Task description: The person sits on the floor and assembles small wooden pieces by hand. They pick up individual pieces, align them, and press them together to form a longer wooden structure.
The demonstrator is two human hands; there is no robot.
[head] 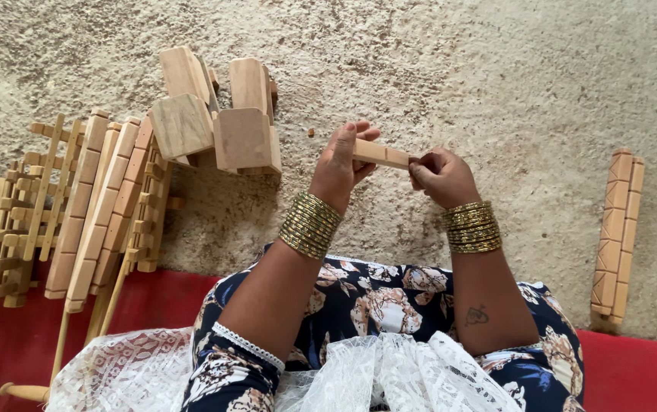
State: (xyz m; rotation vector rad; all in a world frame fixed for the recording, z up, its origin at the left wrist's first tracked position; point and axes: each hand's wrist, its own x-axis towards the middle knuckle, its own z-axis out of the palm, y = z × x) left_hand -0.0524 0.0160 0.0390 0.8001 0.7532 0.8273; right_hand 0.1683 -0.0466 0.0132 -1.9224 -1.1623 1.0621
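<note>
Gripping a smooth wooden stick (380, 154), both hands.

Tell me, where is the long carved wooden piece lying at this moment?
In the head view, the carved wooden piece lies alone on the carpet at the far right, beyond the right hand.

Left hand (338, 164) raised, fingers curled in grip; right hand (441, 177) fisted opposite; forearms converging.

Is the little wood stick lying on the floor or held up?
Held up. The stick is gripped by the left hand and right hand, above the floor.
</note>
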